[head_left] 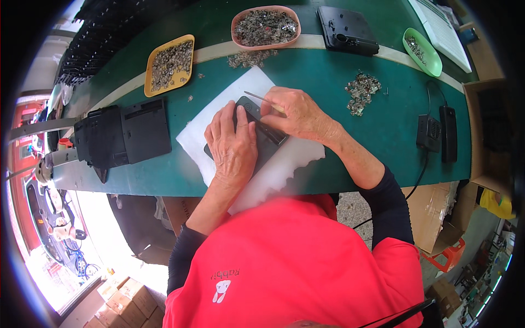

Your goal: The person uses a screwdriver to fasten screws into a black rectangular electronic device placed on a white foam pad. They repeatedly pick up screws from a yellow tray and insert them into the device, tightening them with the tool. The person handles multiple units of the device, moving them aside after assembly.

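A dark plastic casing [264,152] lies slantwise on a white foam sheet [192,134] in front of me. My left hand [232,143] rests flat on it, fingers stretched towards its far end, and hides much of its surface. Over the casing's right side, my right hand [298,113] pinches a thin metal tool [255,95] with a pale yellowish part near the fingers. The tool's tip points left, past the casing's far end. Its exact kind is not clear.
Small metal parts fill a yellow tray [191,54], a pink tray [234,37] and a green tray [436,66]. A loose pile of metal parts [362,93] lies to the right. Black casings [145,131] sit left, another black casing [347,30] far; a corded black device [429,133] lies right.
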Tool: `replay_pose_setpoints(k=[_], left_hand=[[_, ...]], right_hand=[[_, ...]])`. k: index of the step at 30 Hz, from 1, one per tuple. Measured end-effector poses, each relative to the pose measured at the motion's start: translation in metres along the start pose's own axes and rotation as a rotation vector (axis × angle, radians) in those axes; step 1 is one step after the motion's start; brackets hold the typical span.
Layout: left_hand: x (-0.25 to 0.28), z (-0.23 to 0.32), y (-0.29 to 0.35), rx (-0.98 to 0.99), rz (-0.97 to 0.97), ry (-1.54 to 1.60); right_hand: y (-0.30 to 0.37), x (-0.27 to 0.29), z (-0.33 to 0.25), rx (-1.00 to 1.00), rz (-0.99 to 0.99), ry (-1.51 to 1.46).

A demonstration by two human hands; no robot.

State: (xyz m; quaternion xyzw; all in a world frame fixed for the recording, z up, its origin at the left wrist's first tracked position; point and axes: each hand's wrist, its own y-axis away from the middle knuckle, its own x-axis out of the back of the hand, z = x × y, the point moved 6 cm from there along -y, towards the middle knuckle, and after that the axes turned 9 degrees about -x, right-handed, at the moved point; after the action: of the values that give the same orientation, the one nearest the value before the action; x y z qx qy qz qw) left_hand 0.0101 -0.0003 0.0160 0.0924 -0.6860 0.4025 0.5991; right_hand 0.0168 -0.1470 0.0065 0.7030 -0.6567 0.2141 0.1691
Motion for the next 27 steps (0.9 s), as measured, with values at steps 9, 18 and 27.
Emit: replay_pose_setpoints(k=[9, 18, 27], left_hand=[[-0.001, -0.015, 0.0, -0.045, 0.047, 0.152], [0.002, -0.013, 0.0, 0.032, 0.001, 0.188], [0.003, -0.009, 0.008, -0.006, 0.071, 0.202]], right_hand=[[0.012, -0.006, -0.015, -0.004, 0.119, 0.203], [0.043, 0.01, -0.027, -0.126, 0.303, 0.428], [0.077, -0.003, -0.043, -0.22, 0.195, 0.728]])
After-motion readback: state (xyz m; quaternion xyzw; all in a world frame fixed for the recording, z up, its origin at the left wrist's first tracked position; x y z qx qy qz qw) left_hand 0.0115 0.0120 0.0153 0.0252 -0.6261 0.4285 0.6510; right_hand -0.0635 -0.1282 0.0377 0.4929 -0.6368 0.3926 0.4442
